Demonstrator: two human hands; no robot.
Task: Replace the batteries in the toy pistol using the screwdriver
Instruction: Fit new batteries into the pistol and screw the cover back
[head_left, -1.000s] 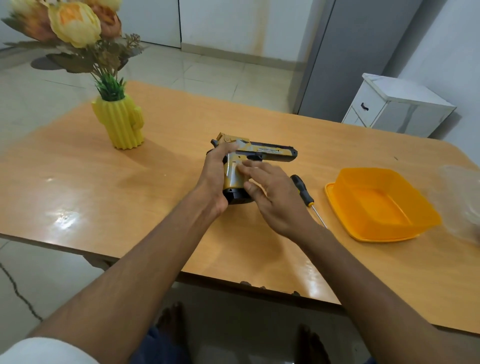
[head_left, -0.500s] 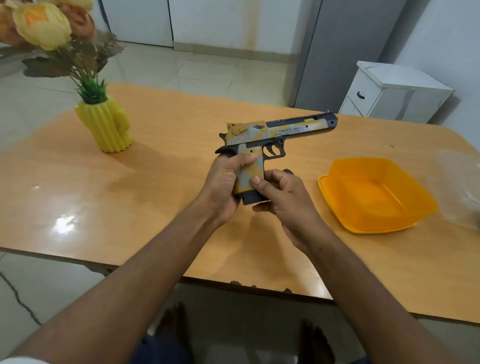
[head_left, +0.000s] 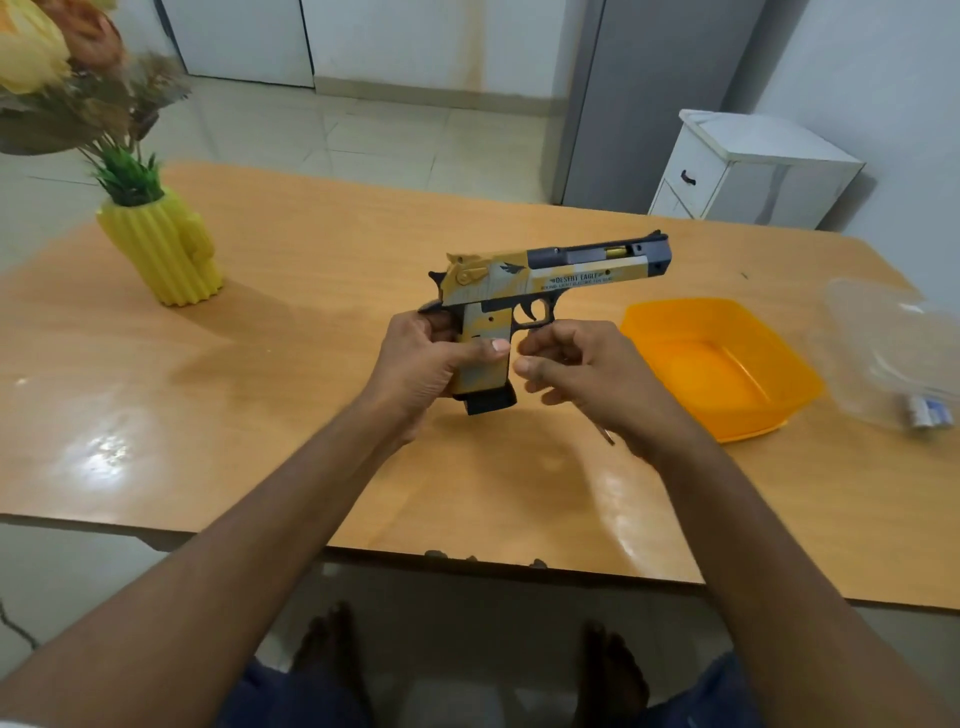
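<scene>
A yellow, grey and black toy pistol (head_left: 550, 278) is held upright above the table, barrel pointing right. My left hand (head_left: 423, 364) is wrapped around its grip, thumb across the side. A black magazine base sticks out below the grip. My right hand (head_left: 582, 374) hovers just right of the grip with fingers loosely curled and nothing in it. Only the metal tip of the screwdriver (head_left: 607, 435) shows on the table below my right wrist; the rest is hidden.
An orange plastic tray (head_left: 769, 415) lies on the wooden table (head_left: 311, 249) to the right. Beyond it sits a clear plastic bag (head_left: 893, 343) holding batteries (head_left: 930, 415). A yellow cactus-shaped vase (head_left: 161, 249) with flowers stands far left. A white cabinet (head_left: 748, 166) stands behind the table.
The pistol has been lifted off the table and turned upright. My right hand has let go of the grip's base and drawn slightly to the right.
</scene>
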